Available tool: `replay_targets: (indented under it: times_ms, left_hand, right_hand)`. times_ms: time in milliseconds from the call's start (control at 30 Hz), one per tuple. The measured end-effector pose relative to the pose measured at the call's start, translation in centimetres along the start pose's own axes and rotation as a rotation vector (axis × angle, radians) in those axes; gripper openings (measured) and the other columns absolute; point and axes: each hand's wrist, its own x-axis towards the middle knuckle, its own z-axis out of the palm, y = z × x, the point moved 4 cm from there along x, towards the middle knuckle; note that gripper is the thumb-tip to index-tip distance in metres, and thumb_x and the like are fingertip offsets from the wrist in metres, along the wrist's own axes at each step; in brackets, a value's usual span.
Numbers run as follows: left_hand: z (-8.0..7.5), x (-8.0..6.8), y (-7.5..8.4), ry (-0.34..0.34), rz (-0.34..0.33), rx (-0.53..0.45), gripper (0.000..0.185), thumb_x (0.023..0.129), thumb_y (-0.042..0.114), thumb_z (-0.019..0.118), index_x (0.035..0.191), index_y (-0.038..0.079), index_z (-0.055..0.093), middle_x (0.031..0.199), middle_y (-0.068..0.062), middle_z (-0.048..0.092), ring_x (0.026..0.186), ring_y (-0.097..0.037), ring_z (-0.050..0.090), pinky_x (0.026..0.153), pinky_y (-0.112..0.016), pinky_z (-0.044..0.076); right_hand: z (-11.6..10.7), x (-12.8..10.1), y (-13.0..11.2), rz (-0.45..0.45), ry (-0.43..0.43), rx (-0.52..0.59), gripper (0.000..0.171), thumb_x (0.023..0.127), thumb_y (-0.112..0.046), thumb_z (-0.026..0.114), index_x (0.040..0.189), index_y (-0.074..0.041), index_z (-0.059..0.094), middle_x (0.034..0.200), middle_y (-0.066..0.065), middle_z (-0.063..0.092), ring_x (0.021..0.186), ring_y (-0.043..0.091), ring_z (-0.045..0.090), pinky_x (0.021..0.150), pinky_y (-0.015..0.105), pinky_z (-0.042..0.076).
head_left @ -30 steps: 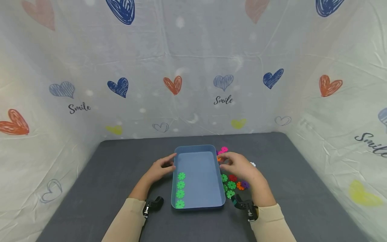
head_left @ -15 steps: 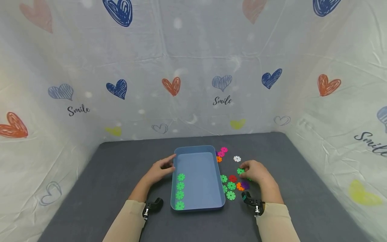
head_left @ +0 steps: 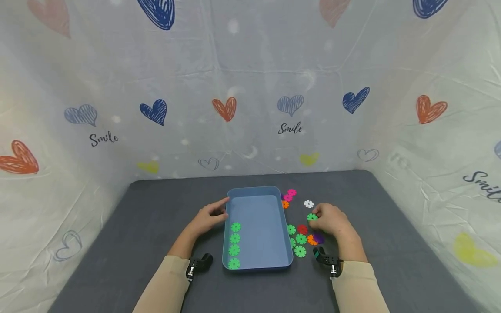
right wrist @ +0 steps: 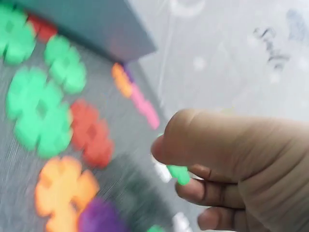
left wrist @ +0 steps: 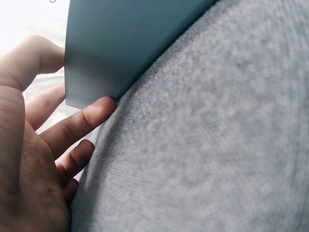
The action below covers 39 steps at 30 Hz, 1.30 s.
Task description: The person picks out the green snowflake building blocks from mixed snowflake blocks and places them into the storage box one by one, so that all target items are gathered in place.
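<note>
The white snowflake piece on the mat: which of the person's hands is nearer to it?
Right. The right hand lies just below and right of the white snowflake piece, pinching a green piece. The left hand rests against the blue tray, on its far side.

Blue tray [head_left: 258,191] w/ 4 green discs [head_left: 235,244]; grey cloth [head_left: 156,217]; white backdrop [head_left: 250,87], heart print.

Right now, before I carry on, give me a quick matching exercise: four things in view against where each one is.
Things:
1. left hand
2. right hand
3. row of four green pieces
4. white piece

Places:
a. inside the blue tray, along its left wall
b. on the grey mat, right of the tray, beyond the right hand
c. against the tray's left rim
d. pinching a green piece

Pairs: 1-c, 2-d, 3-a, 4-b
</note>
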Motion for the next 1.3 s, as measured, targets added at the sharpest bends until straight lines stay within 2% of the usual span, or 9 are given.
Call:
replay_targets:
  times_ms: [167, 333, 467, 633, 800, 900, 1067, 1300]
  left_hand:
    - [0.0, -0.1, 0.1, -0.005, 0.002, 0.001, 0.062, 0.097, 0.024, 0.072, 0.154, 0.017, 0.05, 0.109, -0.003, 0.064, 0.1, -0.02, 0.055, 0.087, -0.041, 0.045]
    - [-0.1, 0.0, 0.1, -0.004, 0.004, 0.003, 0.062, 0.097, 0.025, 0.072, 0.154, 0.017, 0.05, 0.11, -0.003, 0.064, 0.1, -0.019, 0.056, 0.087, -0.041, 0.045]
    - [0.0, -0.1, 0.1, 0.004, -0.003, 0.002, 0.062, 0.096, 0.024, 0.072, 0.154, 0.018, 0.05, 0.11, -0.004, 0.065, 0.1, -0.02, 0.056, 0.088, -0.042, 0.045]
    - [0.1, 0.0, -0.1, 0.002, -0.015, -0.003, 0.062, 0.096, 0.022, 0.072, 0.154, 0.017, 0.05, 0.111, -0.005, 0.065, 0.102, -0.021, 0.056, 0.089, -0.043, 0.045]
    - [0.2, -0.1, -0.1, -0.004, -0.001, -0.009, 0.062, 0.097, 0.023, 0.071, 0.154, 0.015, 0.049, 0.112, -0.006, 0.065, 0.102, -0.02, 0.057, 0.088, -0.042, 0.046]
    - [0.1, -0.1, 0.1, -0.005, 0.017, -0.016, 0.062, 0.097, 0.023, 0.071, 0.154, 0.014, 0.05, 0.11, -0.006, 0.065, 0.099, -0.021, 0.056, 0.087, -0.042, 0.045]
    - [0.0, 0.1, 0.2, -0.006, 0.016, -0.012, 0.062, 0.096, 0.024, 0.071, 0.154, 0.014, 0.05, 0.108, -0.005, 0.065, 0.097, -0.019, 0.056, 0.085, -0.04, 0.045]
    - [0.0, 0.2, 0.0, -0.012, 0.004, -0.007, 0.061, 0.096, 0.024, 0.07, 0.154, 0.014, 0.05, 0.107, -0.004, 0.064, 0.097, -0.02, 0.057, 0.085, -0.041, 0.046]
  right_hand:
    - [-1.0, -0.6, -2.2, -0.016, -0.026, 0.11, 0.043, 0.08, -0.015, 0.078, 0.116, 0.003, 0.063, 0.1, 0.013, 0.062, 0.083, 0.026, 0.057, 0.073, 0.043, 0.051]
    - [-2.4, -1.2, -4.6, -0.106, -0.032, 0.234, 0.042, 0.084, -0.009, 0.073, 0.123, 0.002, 0.061, 0.1, 0.011, 0.06, 0.081, 0.024, 0.054, 0.069, 0.038, 0.047]
    - [-3.2, -1.4, -6.6, -0.169, -0.003, 0.332, 0.04, 0.092, -0.011, 0.072, 0.13, -0.002, 0.062, 0.108, 0.011, 0.062, 0.095, 0.027, 0.059, 0.078, 0.041, 0.051]
    - [-3.2, -1.0, -9.8, -0.166, 0.032, 0.413, 0.04, 0.095, -0.015, 0.076, 0.133, -0.007, 0.066, 0.113, 0.01, 0.069, 0.108, 0.029, 0.066, 0.09, 0.047, 0.053]
    - [-2.9, -0.2, -13.6, -0.167, 0.045, 0.451, 0.039, 0.094, -0.011, 0.075, 0.133, -0.007, 0.067, 0.111, 0.01, 0.071, 0.106, 0.027, 0.068, 0.085, 0.044, 0.055]
    - [-2.3, 0.5, -15.6, -0.191, 0.02, 0.478, 0.039, 0.095, -0.008, 0.074, 0.133, -0.007, 0.067, 0.11, 0.009, 0.071, 0.103, 0.025, 0.069, 0.086, 0.043, 0.054]
    - [-0.2, 1.8, -18.3, -0.263, -0.056, 0.447, 0.038, 0.096, -0.006, 0.072, 0.134, -0.007, 0.067, 0.111, 0.008, 0.072, 0.104, 0.024, 0.068, 0.089, 0.044, 0.054]
    - [3.5, 4.4, -20.4, -0.313, -0.159, 0.287, 0.035, 0.094, -0.009, 0.075, 0.129, -0.009, 0.071, 0.114, 0.008, 0.07, 0.107, 0.026, 0.065, 0.085, 0.043, 0.054]
